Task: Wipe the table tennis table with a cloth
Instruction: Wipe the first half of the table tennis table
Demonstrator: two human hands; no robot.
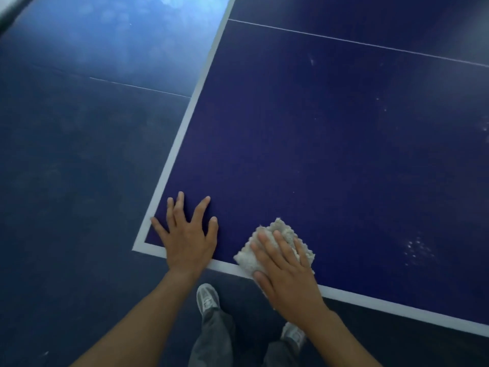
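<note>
Blue table tennis table [317, 128] looks barely started. At 6 o'clock your right hand [285, 271] presses the cloth [280, 229] with straight fingers, and at 7 o'clock your left hand [189, 239] rests with fingers spread. White specks [418, 250] at 4 o'clock need wiping.

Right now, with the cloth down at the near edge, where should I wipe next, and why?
Probably slide the right hand, pressing the cloth flat, rightward across the table toward the cluster of pale specks. The left hand lies flat near the corner and can brace you.
</note>
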